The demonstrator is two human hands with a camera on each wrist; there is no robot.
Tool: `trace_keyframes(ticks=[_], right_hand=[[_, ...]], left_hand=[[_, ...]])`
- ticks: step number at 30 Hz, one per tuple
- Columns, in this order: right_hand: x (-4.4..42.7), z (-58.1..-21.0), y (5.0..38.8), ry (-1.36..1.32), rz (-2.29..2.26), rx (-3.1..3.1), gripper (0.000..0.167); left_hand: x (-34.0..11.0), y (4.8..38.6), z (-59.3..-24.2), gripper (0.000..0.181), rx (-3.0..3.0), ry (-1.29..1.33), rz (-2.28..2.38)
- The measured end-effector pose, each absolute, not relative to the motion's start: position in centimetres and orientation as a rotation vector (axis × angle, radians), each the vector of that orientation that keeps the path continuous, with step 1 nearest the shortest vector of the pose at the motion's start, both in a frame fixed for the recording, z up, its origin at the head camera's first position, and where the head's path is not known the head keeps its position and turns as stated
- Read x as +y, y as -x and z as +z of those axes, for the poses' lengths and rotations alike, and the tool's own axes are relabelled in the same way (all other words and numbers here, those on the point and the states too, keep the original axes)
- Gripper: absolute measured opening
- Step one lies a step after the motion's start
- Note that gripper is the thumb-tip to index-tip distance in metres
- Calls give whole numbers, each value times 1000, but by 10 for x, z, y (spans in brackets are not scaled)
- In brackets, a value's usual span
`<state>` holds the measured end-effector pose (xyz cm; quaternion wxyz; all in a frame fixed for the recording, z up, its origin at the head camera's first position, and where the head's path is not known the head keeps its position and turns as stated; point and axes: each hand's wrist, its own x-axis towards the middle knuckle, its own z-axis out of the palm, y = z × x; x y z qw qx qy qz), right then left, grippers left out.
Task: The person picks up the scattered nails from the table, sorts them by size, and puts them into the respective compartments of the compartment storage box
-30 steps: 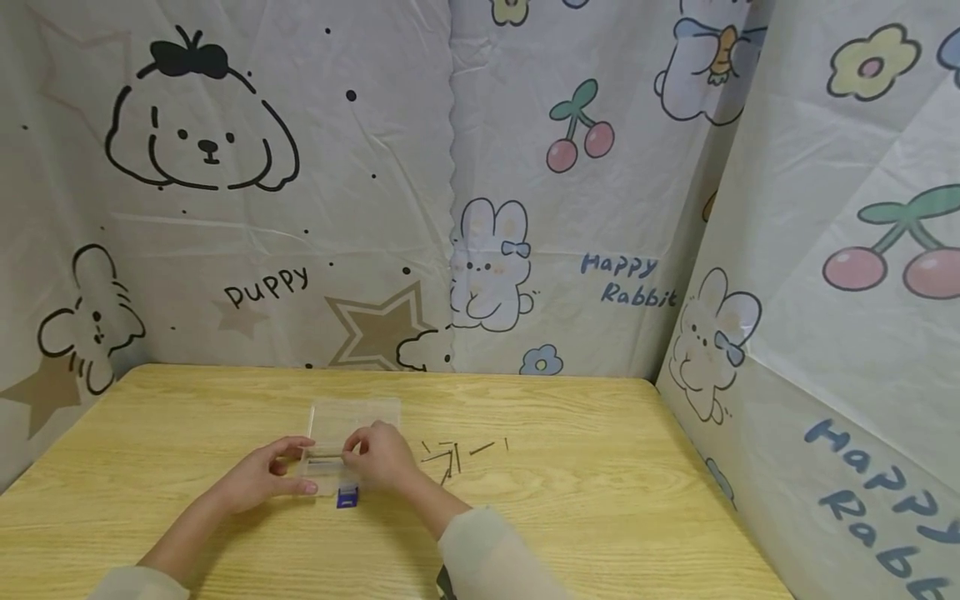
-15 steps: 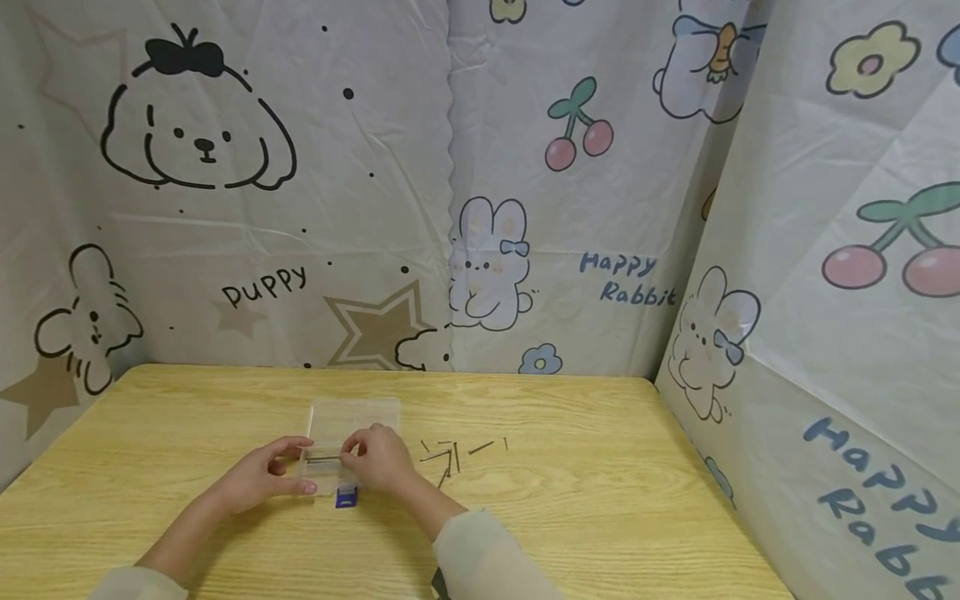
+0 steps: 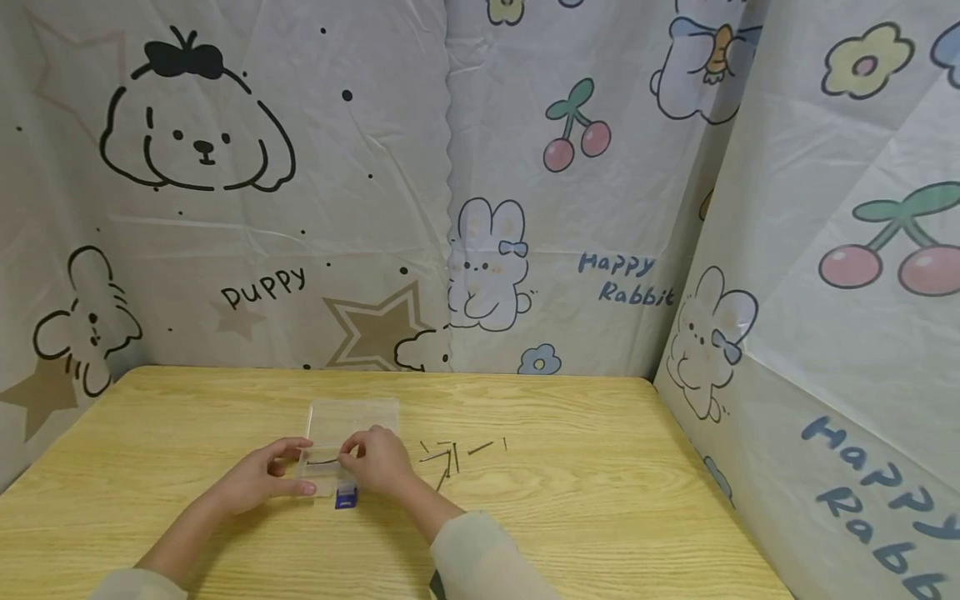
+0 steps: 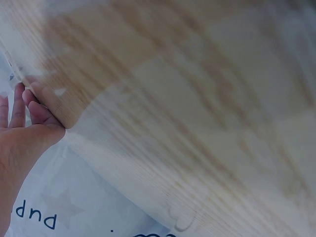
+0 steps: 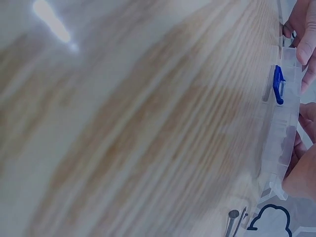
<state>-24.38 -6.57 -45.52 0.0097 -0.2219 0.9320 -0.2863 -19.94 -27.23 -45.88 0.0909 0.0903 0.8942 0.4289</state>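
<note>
Gripping the left end of a clear plastic box, a person's left hand is parted about halfway, thumb at the near corner and bent fingers at the far side. The box sits left of centre on a wood-grain tabletop, its open lid stretching away behind. A slender nail lies nearly level over the box, though whether it touches the bottom cannot be told. A blue latch juts from the near edge. Just beyond it, the right hand pinches the nail's right end between thumb and forefinger. Farther right, several loose nails lie scattered, some crossing, well apart from a pale cloth printed with cherries and the words "Happy Rabbit"
</note>
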Motion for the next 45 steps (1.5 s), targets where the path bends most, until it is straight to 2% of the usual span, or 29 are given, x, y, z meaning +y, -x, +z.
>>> trace_keyframes(ticks=[18,33,45], right_hand=[[-56,-448,247,651,-1184,2752,15],[-28,-429,250,763,-1135,2770,16],[5,-433,257,775,-1075,2786,17]], left_hand=[[-272,202,-459,73,2653,-233,1260],[-273,201,-460,75,2666,-228,1250],[-273,201,-459,75,2677,-239,1229]])
